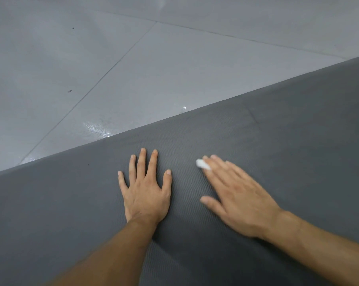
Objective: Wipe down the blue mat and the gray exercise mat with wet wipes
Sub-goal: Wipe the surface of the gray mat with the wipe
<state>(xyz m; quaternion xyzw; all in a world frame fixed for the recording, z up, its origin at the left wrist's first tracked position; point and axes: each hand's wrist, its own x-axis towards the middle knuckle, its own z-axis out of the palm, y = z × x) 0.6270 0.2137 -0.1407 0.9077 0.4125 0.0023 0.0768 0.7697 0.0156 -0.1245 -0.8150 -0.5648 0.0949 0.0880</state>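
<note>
Pressing white wet wipe (202,164) onto ribbed gray exercise mat (277,131), right hand (240,199) flat; left hand (145,190) splayed, empty

One gray exercise mat (257,141) fills the view from 3 round to 8 o'clock. Two hands lie on it: one left hand (145,190) near 6 o'clock, all five fingers showing, and one right hand (236,199) toward 4 o'clock. One white wet wipe (202,164) shows under the right fingertips. The floor (174,69) toward 12 o'clock has two seams (104,73), two dark specks (69,91) and three wet glints (96,127).
</note>
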